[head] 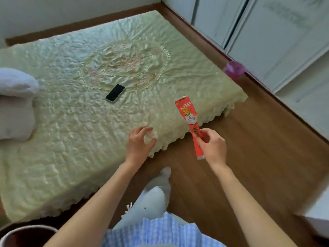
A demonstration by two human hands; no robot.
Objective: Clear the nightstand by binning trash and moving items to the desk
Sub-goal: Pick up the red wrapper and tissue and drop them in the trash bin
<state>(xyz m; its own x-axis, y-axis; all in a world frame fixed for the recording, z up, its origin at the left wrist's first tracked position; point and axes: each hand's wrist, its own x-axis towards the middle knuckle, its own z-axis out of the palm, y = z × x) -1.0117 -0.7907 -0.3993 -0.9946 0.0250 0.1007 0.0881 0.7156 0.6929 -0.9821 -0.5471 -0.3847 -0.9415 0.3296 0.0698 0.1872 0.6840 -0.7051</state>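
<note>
My right hand grips a long red printed packet near its lower end, holding it upright and tilted over the wooden floor beside the bed corner. My left hand is closed around a crumpled white wad of paper or plastic, held over the bed's near edge. The nightstand and desk are not in view. A purple-lined bin stands on the floor past the bed's far corner, by the wardrobe.
A pale green quilted bed fills the left and middle, with a black phone lying on it and white pillows at the left. White wardrobe doors line the right. A dark round rim shows at bottom left.
</note>
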